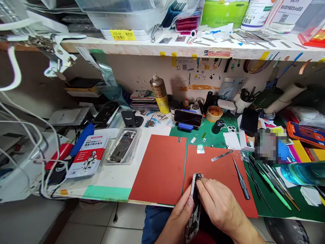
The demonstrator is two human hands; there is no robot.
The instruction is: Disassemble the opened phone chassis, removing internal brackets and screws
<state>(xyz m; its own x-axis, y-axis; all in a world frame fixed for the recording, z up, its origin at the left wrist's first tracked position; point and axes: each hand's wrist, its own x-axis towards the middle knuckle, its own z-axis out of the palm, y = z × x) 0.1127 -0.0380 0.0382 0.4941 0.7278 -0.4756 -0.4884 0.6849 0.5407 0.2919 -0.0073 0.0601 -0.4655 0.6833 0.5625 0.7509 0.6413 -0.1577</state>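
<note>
My left hand (179, 213) grips an opened smartphone (193, 218) along its side, the thumb on the near rim. The phone stands on edge above my lap at the bench's front, its inner parts showing. At its upper end the fingers of my right hand (218, 203) are pinched together against the inside; whatever they hold is hidden. Just beyond lies a red-brown work mat (210, 169). On it rest a dark screwdriver (241, 179) to the right, a thin metal blade (221, 155) and a small white-and-green sticker (200, 148).
A second red-brown mat (159, 166) lies left, beside a phone housing in a clear tray (123, 146) and a battery box (88, 154). Tweezers and a green pry tool (275, 191) lie right. A phone on a blue stand (188, 118) is behind. Overhead runs a loaded shelf (142, 46).
</note>
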